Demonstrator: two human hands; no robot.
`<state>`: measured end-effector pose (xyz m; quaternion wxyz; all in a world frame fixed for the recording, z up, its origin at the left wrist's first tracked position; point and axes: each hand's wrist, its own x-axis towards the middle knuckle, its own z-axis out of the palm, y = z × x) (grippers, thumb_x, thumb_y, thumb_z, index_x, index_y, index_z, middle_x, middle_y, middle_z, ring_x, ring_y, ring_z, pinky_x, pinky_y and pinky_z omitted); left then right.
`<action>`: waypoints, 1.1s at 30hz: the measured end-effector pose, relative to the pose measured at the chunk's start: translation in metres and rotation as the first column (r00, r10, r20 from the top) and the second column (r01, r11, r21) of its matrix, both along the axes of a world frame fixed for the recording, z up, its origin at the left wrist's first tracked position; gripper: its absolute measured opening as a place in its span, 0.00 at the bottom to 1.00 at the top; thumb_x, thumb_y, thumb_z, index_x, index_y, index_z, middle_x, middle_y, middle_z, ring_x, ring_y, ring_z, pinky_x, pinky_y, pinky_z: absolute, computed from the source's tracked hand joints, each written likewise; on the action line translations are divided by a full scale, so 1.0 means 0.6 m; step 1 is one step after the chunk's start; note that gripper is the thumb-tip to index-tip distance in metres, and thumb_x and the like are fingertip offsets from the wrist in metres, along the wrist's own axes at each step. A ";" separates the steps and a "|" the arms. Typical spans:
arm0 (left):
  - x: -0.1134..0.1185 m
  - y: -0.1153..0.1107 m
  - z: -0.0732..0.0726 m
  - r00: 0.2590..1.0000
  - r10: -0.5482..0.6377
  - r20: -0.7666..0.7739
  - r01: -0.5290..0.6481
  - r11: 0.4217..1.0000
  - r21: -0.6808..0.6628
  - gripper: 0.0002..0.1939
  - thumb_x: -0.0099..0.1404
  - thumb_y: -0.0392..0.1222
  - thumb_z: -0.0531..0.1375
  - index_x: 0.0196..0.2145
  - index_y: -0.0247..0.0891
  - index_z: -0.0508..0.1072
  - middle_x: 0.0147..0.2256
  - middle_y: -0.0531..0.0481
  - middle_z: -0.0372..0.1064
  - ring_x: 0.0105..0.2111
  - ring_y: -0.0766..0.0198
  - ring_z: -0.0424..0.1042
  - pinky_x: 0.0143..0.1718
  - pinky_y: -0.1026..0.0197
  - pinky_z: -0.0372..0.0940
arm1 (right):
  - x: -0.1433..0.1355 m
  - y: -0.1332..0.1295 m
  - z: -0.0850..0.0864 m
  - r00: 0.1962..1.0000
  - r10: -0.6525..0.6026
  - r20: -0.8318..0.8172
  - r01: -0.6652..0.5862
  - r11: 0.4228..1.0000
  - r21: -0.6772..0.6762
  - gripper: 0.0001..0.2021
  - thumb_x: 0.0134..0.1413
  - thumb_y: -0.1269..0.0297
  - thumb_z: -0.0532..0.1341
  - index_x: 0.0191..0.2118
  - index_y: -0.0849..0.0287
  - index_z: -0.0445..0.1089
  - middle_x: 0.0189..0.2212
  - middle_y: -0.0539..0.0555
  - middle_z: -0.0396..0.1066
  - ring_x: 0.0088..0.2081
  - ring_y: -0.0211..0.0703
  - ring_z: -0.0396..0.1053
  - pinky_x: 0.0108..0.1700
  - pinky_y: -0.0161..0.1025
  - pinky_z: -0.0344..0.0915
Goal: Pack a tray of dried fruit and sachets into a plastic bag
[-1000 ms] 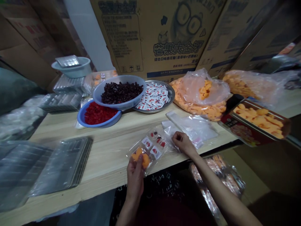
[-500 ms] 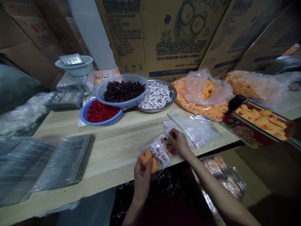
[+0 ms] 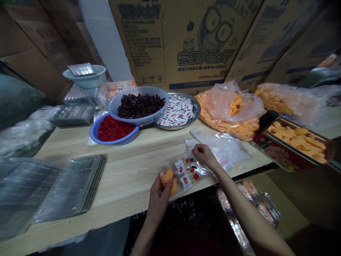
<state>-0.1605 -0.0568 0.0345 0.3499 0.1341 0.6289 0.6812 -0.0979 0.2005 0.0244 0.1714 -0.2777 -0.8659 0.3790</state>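
Both hands working a filled snack tray (image 3: 183, 172) at the table's (image 3: 125, 177) near edge, lower middle of the frame

Left hand (image 3: 159, 198) is pinching the orange-slice end, right hand (image 3: 204, 155) is gripping the far end near the clear bags (image 3: 223, 147). Looks light, thin, flexy and kinda slippery, so holding both short ends seems best to avoid spilling.

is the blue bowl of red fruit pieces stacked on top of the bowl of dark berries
No, the blue plastic bowl of red fruit pieces sits on the wooden table, with the grey-blue bowl of dark berries resting over its rim.
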 end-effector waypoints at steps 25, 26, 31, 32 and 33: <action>0.048 0.047 -0.032 0.972 0.096 0.214 -0.116 0.990 0.083 0.23 0.61 0.51 0.66 0.49 0.35 0.73 0.42 0.43 0.77 0.41 0.57 0.76 0.46 0.57 0.68 | 0.044 -0.097 0.019 0.993 -0.092 0.080 0.058 0.931 0.359 0.06 0.61 0.64 0.56 0.40 0.59 0.67 0.36 0.55 0.70 0.37 0.43 0.67 0.38 0.36 0.57; 0.051 0.049 -0.035 0.969 0.101 0.226 -0.124 0.988 0.088 0.23 0.62 0.52 0.66 0.50 0.35 0.73 0.42 0.43 0.77 0.41 0.57 0.76 0.47 0.57 0.68 | 0.058 -0.097 0.014 0.989 -0.115 0.092 0.071 0.917 0.393 0.06 0.61 0.64 0.56 0.41 0.59 0.67 0.37 0.55 0.69 0.38 0.44 0.67 0.39 0.36 0.57; 0.060 0.055 -0.041 0.952 0.129 0.277 -0.163 0.981 0.104 0.24 0.62 0.51 0.66 0.52 0.36 0.72 0.46 0.43 0.76 0.44 0.58 0.76 0.50 0.56 0.67 | 0.130 -0.095 0.001 0.971 -0.144 0.193 0.036 0.881 0.472 0.06 0.64 0.69 0.54 0.35 0.58 0.66 0.33 0.54 0.67 0.37 0.45 0.66 0.37 0.38 0.56; 0.061 0.057 -0.041 0.951 0.136 0.278 -0.170 0.980 0.102 0.24 0.62 0.50 0.66 0.51 0.36 0.72 0.45 0.43 0.76 0.44 0.58 0.76 0.51 0.56 0.66 | 0.140 -0.098 0.001 0.972 -0.143 0.187 0.043 0.888 0.458 0.06 0.65 0.69 0.53 0.35 0.58 0.65 0.33 0.54 0.66 0.36 0.44 0.65 0.37 0.38 0.56; 0.063 0.061 -0.041 0.951 0.137 0.277 -0.172 0.980 0.104 0.23 0.62 0.50 0.66 0.50 0.36 0.72 0.45 0.43 0.76 0.44 0.58 0.76 0.50 0.56 0.66 | 0.148 -0.102 0.002 0.975 -0.137 0.174 0.049 0.899 0.436 0.07 0.65 0.68 0.53 0.34 0.58 0.64 0.32 0.53 0.66 0.35 0.44 0.65 0.37 0.37 0.56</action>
